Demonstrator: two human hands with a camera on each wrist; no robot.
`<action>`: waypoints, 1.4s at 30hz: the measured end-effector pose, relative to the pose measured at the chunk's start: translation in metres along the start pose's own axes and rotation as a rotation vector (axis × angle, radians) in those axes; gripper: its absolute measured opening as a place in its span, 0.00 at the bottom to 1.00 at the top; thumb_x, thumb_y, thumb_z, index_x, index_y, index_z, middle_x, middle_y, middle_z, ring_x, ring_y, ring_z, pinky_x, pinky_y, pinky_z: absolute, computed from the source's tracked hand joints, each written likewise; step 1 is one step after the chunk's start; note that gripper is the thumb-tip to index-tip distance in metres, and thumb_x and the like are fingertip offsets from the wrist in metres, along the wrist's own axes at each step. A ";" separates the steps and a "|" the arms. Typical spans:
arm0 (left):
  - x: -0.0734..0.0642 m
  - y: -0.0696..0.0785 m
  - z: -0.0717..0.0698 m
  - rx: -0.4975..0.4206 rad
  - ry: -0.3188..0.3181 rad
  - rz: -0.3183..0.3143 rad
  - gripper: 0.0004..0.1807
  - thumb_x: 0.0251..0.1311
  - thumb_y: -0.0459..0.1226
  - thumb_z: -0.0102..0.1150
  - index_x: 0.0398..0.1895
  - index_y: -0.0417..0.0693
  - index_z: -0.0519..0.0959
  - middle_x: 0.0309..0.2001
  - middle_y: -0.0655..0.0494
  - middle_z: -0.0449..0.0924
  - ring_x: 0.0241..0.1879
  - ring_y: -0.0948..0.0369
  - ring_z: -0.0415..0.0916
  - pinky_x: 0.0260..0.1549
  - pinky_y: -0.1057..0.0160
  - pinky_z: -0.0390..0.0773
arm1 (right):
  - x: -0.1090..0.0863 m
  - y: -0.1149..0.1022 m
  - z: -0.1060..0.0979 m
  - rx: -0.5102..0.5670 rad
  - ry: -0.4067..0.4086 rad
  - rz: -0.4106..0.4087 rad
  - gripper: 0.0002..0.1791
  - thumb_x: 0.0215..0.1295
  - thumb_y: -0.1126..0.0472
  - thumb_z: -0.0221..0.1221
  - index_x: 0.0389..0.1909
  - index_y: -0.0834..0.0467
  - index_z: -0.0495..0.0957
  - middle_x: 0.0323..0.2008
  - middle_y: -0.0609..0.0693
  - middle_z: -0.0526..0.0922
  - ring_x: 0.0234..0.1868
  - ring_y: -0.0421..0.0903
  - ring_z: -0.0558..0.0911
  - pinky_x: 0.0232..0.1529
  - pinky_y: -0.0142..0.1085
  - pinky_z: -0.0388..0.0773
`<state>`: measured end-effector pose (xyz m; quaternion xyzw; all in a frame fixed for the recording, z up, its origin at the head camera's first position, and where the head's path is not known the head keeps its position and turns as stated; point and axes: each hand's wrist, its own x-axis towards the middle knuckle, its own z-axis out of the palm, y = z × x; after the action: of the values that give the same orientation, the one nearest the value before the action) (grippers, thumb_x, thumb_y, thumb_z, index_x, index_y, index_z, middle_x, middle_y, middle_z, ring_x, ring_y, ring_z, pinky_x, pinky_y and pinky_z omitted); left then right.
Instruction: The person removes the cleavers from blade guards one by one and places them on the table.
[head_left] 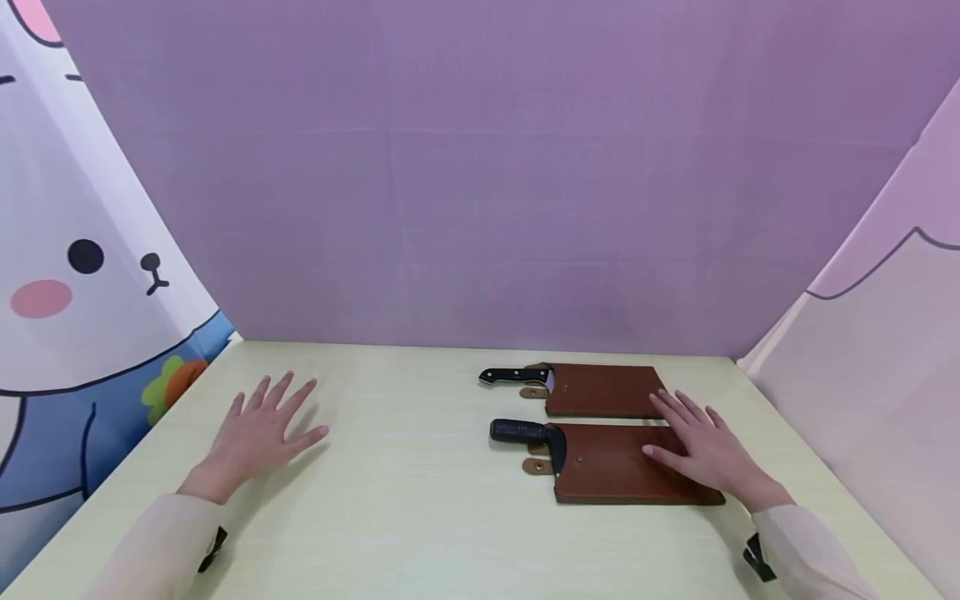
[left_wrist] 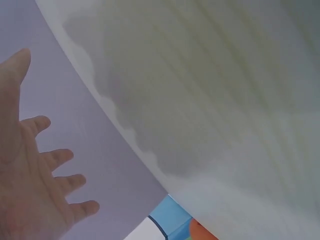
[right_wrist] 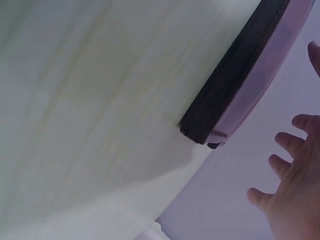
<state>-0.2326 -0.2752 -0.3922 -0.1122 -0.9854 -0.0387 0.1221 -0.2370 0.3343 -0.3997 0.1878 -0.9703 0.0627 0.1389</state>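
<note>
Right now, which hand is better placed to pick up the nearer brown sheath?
Probably the right hand: in the head view it overlaps that brown sheath, fingers spread. The left hand is over the table, well off to the left.

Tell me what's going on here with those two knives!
A person has both bare hands out over a pale wood-grain table, gripping nothing. The left hand is off to the side, fingers spread. The right hand is above the nearer rectangular, brown, leather-looking sheath. A knife with a thick black handle sits in it; a knife with a slim, riveted black handle sits in the matching farther sheath.
</note>
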 end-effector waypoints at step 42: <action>0.013 0.054 0.012 0.020 0.069 0.254 0.36 0.50 0.55 0.60 0.62 0.53 0.67 0.57 0.44 0.71 0.54 0.45 0.69 0.45 0.41 0.70 | 0.001 -0.015 0.008 0.018 0.011 -0.241 0.43 0.46 0.36 0.62 0.59 0.59 0.68 0.56 0.55 0.73 0.57 0.55 0.71 0.52 0.56 0.64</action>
<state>-0.2352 -0.2191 -0.3975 -0.2333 -0.9588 -0.0167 0.1611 -0.2344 0.3187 -0.4055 0.3042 -0.9393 0.0551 0.1491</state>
